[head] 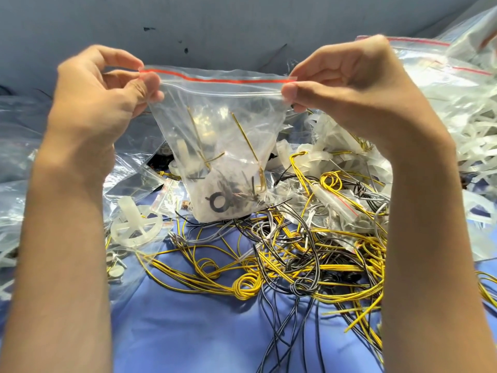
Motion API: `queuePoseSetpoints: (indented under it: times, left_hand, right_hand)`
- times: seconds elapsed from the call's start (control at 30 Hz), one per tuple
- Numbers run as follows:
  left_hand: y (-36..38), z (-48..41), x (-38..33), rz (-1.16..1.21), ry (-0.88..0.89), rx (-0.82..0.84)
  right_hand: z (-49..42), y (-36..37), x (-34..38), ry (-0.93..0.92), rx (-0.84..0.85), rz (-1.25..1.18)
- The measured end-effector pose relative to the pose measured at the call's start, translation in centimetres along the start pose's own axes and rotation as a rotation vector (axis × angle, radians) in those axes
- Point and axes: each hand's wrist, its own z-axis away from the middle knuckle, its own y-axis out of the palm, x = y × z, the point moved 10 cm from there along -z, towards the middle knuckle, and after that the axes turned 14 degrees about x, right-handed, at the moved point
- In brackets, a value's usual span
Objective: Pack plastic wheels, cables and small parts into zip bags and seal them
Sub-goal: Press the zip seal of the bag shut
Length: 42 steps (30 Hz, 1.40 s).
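A clear zip bag with a red strip along its top hangs upright in the middle of the head view. My left hand pinches its top left corner and my right hand pinches its top right corner, stretching the zip line between them. Inside the bag lie yellow wire pieces, a white plastic part, a black ring and small dark parts at the bottom. Below it, yellow and black cables sprawl tangled over the blue cloth. A translucent white plastic wheel lies inside another bag at lower left.
Empty and filled zip bags pile up at right with white plastic strips. More clear bags lie at left. Small metal discs and screws sit near my left forearm. A grey wall rises behind.
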Motion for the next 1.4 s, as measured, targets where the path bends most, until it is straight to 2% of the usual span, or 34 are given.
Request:
queuePoseSetpoints:
  times: [0.27,0.43,0.7,0.83,0.9,1.07,1.4]
  left_hand:
    - [0.0,0.0,-0.1,-0.008,0.008,-0.001]
    - [-0.2,-0.1,-0.1,-0.019,0.018,0.0]
    - [-0.7,-0.1,-0.5,-0.019,0.066,-0.029]
    - [-1.1,-0.1,-0.4,-0.055,0.069,-0.084]
    - [-1.0,-0.1,-0.3,-0.073,0.061,-0.084]
    - [-1.1,-0.2,0.3,-0.059,0.026,-0.045]
    - [1.3,-0.2,0.5,0.011,-0.02,0.165]
  right_hand:
    - [0.0,0.1,-0.6,0.066,0.011,0.111]
    - [-0.1,0.0,0.1,0.019,-0.005,0.121]
    - [0.0,-1.1,1.0,-0.025,-0.154,0.26]
    - [0.1,-1.4,1.1,-0.034,-0.175,0.248]
    - [0.0,-1.0,0.6,-0.014,-0.132,0.212]
    - [-0.3,0.1,0.2,-0.019,-0.028,0.123]
    - [-0.2,-0.2,0.8,-0.031,-0.068,0.19]
